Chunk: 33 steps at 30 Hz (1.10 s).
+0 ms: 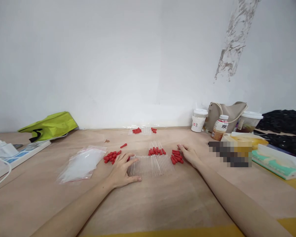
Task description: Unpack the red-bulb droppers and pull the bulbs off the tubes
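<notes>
A row of clear glass tubes (151, 164) lies side by side on the wooden table (162, 200). My left hand (122, 169) rests at the row's left end, fingers spread and touching the tubes. My right hand (189, 154) lies flat on the table, fingers stretched toward a small pile of red rubber caps (177, 156). Another pile of red caps (111, 156) sits just beyond my left hand. Several tubes with red caps fitted (156, 149) lie behind the clear row.
A stack of clear zip bags (82, 163) lies at left, with a green bag (49, 125) and a power strip (17, 154) farther left. More caps (137, 130) sit near the wall. Cups (199, 120), a bottle (220, 127), a beige bag (227, 113) and boxes stand at right.
</notes>
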Each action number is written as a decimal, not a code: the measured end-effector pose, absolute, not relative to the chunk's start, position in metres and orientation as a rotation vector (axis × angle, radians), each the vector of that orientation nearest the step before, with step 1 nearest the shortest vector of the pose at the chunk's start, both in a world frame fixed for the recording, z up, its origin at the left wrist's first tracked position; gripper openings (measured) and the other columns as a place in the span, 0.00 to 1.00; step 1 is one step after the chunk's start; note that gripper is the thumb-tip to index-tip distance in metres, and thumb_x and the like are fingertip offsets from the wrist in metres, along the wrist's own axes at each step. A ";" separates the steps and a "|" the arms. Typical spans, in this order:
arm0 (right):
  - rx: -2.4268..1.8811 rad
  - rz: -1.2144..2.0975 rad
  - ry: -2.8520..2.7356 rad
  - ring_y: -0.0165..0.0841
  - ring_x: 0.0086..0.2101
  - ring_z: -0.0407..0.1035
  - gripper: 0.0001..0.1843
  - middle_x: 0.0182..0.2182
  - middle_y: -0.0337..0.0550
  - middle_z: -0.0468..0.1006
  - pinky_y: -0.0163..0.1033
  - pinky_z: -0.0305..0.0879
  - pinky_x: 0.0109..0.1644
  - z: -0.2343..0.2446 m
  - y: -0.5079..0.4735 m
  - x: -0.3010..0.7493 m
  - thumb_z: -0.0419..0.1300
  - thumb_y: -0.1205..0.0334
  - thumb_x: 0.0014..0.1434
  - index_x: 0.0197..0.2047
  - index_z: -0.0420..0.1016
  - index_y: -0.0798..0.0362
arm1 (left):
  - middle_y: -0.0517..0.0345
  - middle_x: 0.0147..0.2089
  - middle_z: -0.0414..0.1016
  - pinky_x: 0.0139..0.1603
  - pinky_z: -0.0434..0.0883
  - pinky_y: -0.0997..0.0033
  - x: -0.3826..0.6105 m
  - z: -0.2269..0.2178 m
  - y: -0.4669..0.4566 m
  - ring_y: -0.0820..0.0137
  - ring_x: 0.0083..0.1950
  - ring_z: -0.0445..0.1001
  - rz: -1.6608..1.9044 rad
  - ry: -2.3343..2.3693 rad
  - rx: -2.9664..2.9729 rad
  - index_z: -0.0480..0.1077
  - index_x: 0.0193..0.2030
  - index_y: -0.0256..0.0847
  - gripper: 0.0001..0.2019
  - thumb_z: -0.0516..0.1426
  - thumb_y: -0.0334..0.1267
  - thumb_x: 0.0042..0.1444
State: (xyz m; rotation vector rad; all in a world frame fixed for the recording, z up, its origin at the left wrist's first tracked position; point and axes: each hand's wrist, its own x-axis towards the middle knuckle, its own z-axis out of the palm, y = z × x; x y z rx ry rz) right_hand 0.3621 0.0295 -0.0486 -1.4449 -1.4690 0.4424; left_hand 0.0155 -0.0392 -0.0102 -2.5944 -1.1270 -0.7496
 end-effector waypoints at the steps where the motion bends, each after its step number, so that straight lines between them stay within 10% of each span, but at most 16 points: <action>1: -1.463 0.417 -1.475 0.34 0.29 0.68 0.25 0.26 0.43 0.75 0.36 0.61 0.33 -0.045 0.026 0.361 0.46 0.45 0.54 0.34 0.75 0.56 | 0.49 0.53 0.63 0.52 0.56 0.47 0.015 -0.011 -0.038 0.54 0.53 0.60 -0.741 -1.153 -2.585 0.65 0.52 0.49 0.33 0.57 0.61 0.39; 10: -1.875 0.198 -1.785 0.37 0.38 0.67 0.10 0.30 0.40 0.76 0.45 0.52 0.47 0.014 0.009 0.311 0.55 0.54 0.47 0.26 0.74 0.49 | 0.49 0.57 0.59 0.54 0.52 0.46 0.013 -0.013 -0.035 0.52 0.57 0.54 -0.705 -1.229 -2.576 0.62 0.54 0.49 0.36 0.56 0.63 0.39; 19: -2.161 0.593 -1.897 0.37 0.24 0.68 0.10 0.16 0.45 0.71 0.38 0.59 0.28 0.023 0.050 0.282 0.62 0.60 0.39 0.14 0.70 0.56 | 0.48 0.54 0.61 0.56 0.49 0.46 0.017 -0.011 -0.040 0.54 0.56 0.55 -0.711 -1.171 -2.588 0.63 0.54 0.47 0.34 0.55 0.62 0.41; 33: -2.127 0.461 -1.800 0.38 0.21 0.67 0.10 0.12 0.41 0.67 0.39 0.58 0.25 0.033 0.049 0.279 0.64 0.64 0.36 0.14 0.66 0.55 | 0.48 0.54 0.62 0.55 0.50 0.45 0.018 -0.011 -0.041 0.53 0.56 0.56 -0.743 -1.151 -2.585 0.63 0.53 0.47 0.33 0.56 0.60 0.42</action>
